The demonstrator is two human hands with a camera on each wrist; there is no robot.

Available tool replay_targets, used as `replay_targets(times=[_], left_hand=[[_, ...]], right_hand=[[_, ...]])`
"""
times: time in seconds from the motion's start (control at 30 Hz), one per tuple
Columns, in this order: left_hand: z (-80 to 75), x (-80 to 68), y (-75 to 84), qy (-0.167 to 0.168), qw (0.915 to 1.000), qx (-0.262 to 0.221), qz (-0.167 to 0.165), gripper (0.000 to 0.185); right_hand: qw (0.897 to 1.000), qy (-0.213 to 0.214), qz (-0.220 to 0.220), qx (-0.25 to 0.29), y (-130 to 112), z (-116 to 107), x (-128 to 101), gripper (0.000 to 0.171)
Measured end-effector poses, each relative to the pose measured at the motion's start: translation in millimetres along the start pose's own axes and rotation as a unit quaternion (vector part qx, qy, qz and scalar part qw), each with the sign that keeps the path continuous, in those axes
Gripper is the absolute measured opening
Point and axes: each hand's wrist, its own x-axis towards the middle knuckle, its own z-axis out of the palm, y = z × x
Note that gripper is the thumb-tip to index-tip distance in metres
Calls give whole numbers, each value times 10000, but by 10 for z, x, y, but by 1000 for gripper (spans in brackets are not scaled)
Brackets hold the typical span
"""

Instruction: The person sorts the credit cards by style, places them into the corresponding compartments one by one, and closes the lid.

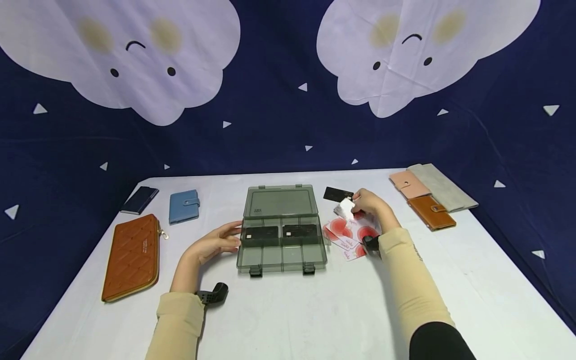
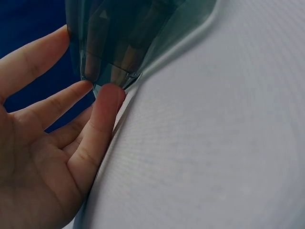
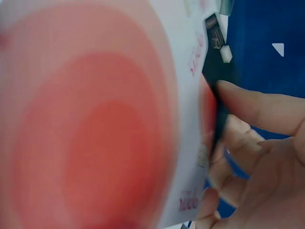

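Left hand: fingers spread, tips touching the left side of the box. Right hand: fingers pinching a card against the thumb, to the right of the box and above the red-and-white cards. The box sits mid-desk, lid folded back; two black cards lie side by side inside. One VIP card lies just beyond the pinched card.
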Motion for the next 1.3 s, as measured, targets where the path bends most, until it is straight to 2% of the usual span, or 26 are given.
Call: replay_targets(times=[0.03, 0.13, 0.2, 0.27, 0.37, 0.43, 0.6, 0.7, 0.83, 0.93, 1.13, 1.3], left_hand=[[1, 1, -1, 12, 10000, -1, -19, 77], [6, 6, -2, 32, 10000, 0, -43, 77], [8, 5, -1, 40, 10000, 1, -56, 77], [8, 4, 0, 33, 10000, 10, -51, 77], [4, -1, 3, 41, 10000, 23, -47, 76], [0, -3, 2, 40, 10000, 26, -38, 76], [-6, -1, -10, 45, 10000, 24, -29, 78], [-7, 7, -19, 39, 10000, 37, -18, 78], [-4, 7, -17, 64, 10000, 48, -44, 78], [1, 9, -11, 75, 9999, 48, -61, 78], [-4, 8, -9, 64, 9999, 52, -83, 77], [-7, 6, -11, 40, 10000, 50, -70, 77]], right_hand=[[9997, 90, -9, 246, -28, -7, 3, 37], [9929, 510, -525, 937, -206, -33, -97, 23], [9875, 707, -737, 1197, -529, -58, -321, 13], [9828, 799, -923, 1389, -956, -86, -633, 12], [9846, 675, -776, 1411, -1603, -108, -1071, 21], [9860, 538, -699, 1417, -1869, -87, -1221, 24], [9883, 268, -672, 1343, -2083, 49, -1232, 22], [9877, 176, -889, 1274, -2179, 144, -1217, 21], [9860, -406, -1199, 1088, -2363, 260, -1245, 29], [9856, -895, -1200, 792, -2498, 357, -1260, 38], [9854, -1257, -1141, 93, -2735, 609, -1233, 20], [9813, -1667, -959, -38, -2879, 789, -1206, 16]])
